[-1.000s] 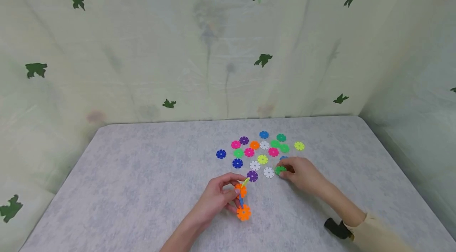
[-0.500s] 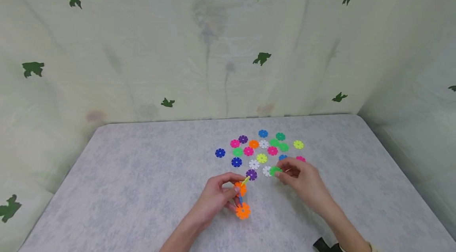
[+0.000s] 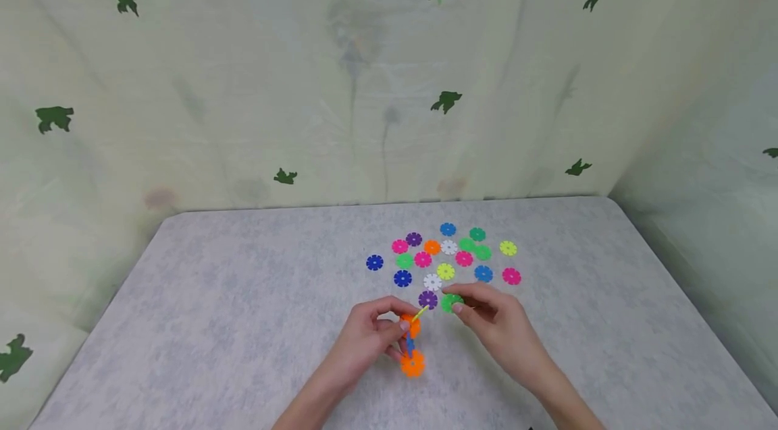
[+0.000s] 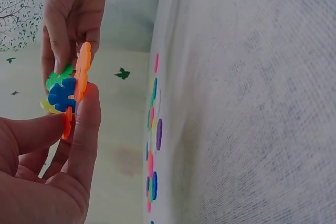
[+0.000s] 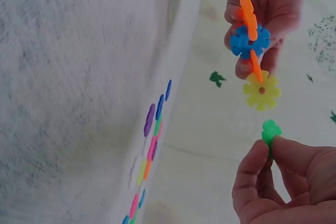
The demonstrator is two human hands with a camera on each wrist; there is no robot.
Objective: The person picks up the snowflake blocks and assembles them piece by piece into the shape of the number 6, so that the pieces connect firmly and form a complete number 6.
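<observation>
My left hand (image 3: pixel 372 334) pinches a linked chain of notched, flower-shaped plastic discs. In the right wrist view the chain runs from an orange disc (image 5: pixel 249 17) through a blue disc (image 5: pixel 250 42) and a second orange disc (image 5: pixel 256 66) to a yellow disc (image 5: pixel 262 92). Between thumb and fingertips, my right hand (image 3: pixel 503 325) holds a single green disc (image 5: pixel 271 130). A small gap separates it from the yellow disc in that view. Both hands are raised above the table, close to each other, and the fingers partly cover the green disc and the chain.
Several loose discs lie flat beyond the hands, among them a purple disc (image 3: pixel 428 300), a white disc (image 3: pixel 432 282), a dark blue disc (image 3: pixel 375 262) and a pink disc (image 3: pixel 512 276). They rest on a grey cloth-covered table (image 3: pixel 231 322), with a patterned curtain (image 3: pixel 273 79) behind it.
My right hand has moved left with the green disc, toward the chain, uncovering blue and pink discs on the table. The left hand stays nearly still with its chain.
</observation>
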